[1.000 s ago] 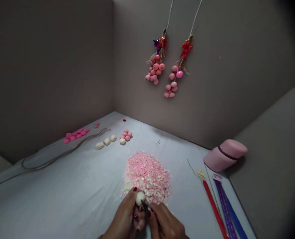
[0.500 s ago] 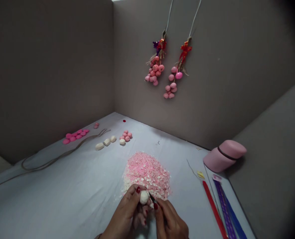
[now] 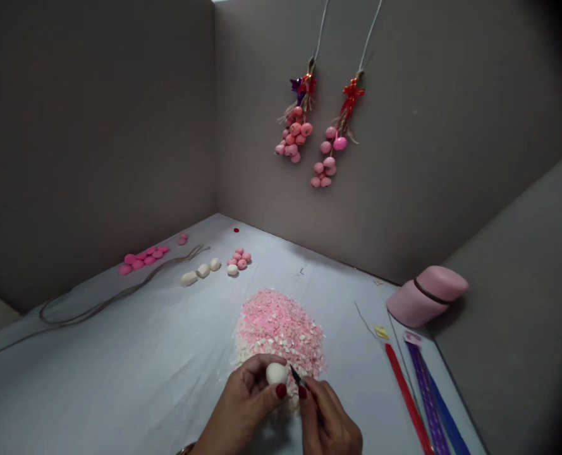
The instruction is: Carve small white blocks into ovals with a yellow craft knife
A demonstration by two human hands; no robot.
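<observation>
Between the thumb and fingers of my left hand is a small white rounded piece, smooth like carved soap or wax. My right hand is closed around a small craft knife, its dark pointed blade angled up and left, just right of the white piece. Whether the blade touches it I cannot tell. Both hands are over the near edge of a heap of pink and white shavings. Most of the knife's handle is hidden by my right hand.
Pink balls, white pieces, bright pink discs and twine lie to the left. At right are a pink container, a red ribbon and a purple ribbon. Two pink ball strings hang on the wall.
My left fingers have shifted on the white piece, the thumb now lower across its front. The knife tip has moved slightly right, away from the piece.
</observation>
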